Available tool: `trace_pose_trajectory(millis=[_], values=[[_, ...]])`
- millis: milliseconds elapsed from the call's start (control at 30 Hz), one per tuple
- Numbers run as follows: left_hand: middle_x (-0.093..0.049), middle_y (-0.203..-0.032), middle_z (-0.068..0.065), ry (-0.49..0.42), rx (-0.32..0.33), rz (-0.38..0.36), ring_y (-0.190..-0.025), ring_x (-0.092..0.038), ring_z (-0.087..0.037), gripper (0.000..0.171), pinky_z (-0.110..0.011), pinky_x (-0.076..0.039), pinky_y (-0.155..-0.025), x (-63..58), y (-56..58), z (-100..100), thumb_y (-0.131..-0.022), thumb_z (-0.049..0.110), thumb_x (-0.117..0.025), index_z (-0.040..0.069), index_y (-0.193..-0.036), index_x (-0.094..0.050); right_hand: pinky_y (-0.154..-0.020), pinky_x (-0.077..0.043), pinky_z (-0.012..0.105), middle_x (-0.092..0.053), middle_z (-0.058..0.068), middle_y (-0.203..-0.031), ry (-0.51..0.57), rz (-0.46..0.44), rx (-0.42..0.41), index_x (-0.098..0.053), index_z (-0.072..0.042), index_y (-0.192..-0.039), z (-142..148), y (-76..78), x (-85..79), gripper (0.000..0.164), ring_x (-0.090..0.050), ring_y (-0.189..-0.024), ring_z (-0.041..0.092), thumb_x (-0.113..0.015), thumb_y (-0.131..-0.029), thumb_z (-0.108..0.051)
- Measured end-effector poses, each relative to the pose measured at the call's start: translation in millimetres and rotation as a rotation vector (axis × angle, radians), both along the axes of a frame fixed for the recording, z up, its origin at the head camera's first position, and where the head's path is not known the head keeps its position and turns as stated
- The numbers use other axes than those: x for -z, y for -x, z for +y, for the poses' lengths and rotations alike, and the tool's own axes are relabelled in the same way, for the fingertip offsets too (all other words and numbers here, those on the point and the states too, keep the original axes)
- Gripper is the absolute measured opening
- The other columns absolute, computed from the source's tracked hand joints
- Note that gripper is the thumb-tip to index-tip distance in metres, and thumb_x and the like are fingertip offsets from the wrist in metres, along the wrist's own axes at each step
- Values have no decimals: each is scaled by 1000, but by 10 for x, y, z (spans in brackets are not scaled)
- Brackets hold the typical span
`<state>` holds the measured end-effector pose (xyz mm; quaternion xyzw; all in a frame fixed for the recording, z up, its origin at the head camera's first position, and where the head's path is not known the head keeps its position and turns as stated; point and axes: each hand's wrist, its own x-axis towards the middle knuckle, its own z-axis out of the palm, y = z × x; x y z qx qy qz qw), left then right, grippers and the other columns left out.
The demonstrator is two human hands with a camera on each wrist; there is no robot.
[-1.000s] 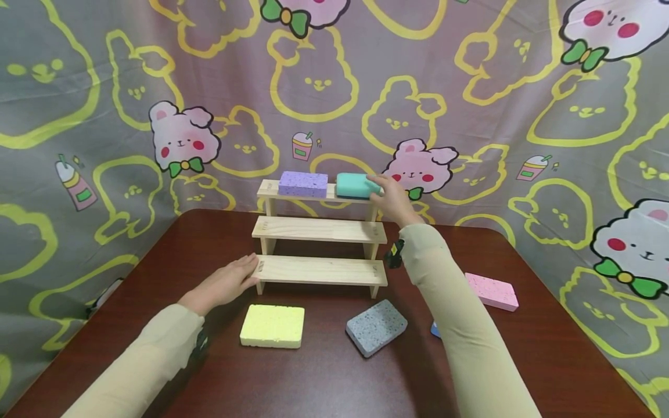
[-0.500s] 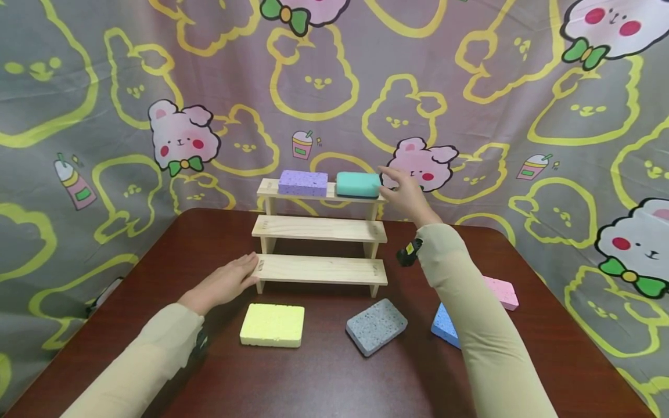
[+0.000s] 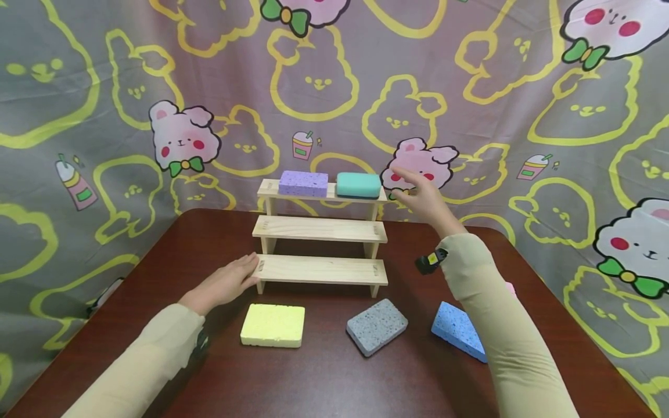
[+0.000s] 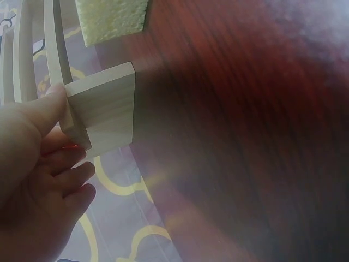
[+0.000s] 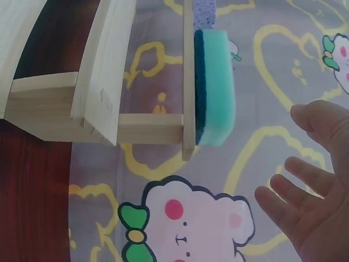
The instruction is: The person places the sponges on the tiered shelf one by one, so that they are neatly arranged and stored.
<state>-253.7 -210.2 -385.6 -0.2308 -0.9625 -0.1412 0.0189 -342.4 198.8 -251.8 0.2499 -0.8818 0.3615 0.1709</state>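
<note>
Dark red-brown wooden bench (image 3: 292,383), near edge: yellow rectangular porous sponge (image 3: 273,325) flat at left, grey speckled rectangular sponge (image 3: 377,327) at an angle mid-right, blue rectangular porous sponge (image 3: 455,330) further right, partly under the cream fabric right sleeve (image 3: 507,325). Just a sliver of pink sponge (image 3: 510,287) shows past that sleeve. Next back, 3-tier pale wooden rack (image 3: 320,229); person's left grip (image 3: 222,284), a bare hand, pinches the left end of its lowest plank, thumb on top, fingers curled below per left wrist view. Top plank, farthest: purple speckled rectangular sponge (image 3: 303,183) at left, teal rounded-edge sponge (image 3: 358,184) with dark bottom layer at right, small gap between the 2. Right grip (image 3: 425,194), also bare, is open beside the teal sponge's right end: fingers spread, touching nothing. Behind everything, grey fabric curtain (image 3: 313,64), yellow bear outlines, pink-cheeked cartoon heads.
</note>
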Motion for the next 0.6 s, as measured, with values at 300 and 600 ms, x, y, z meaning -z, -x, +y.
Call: trace_pose_trajectory(millis=[300,600], values=[[-30,-140,-30,1,0,7,-128,-28,-43,55,-52,-27,-103,0,-8,-6,-94,19,-54,-13,-135,-35,-90,-45,47,-43,10,-137,3,-13,16,-48,-15,-136,197,-179,49,52,-46,-117,31,-66,-87,-17],[-30,-140,-29,-4,1,16,-129,-28,-42,55,-52,-27,-103,23,-8,-11,-94,19,-54,-12,-135,-35,-95,-41,48,-42,13,-137,30,-62,18,-46,-11,-137,473,-357,151,55,-43,-120,35,-66,-87,-18]])
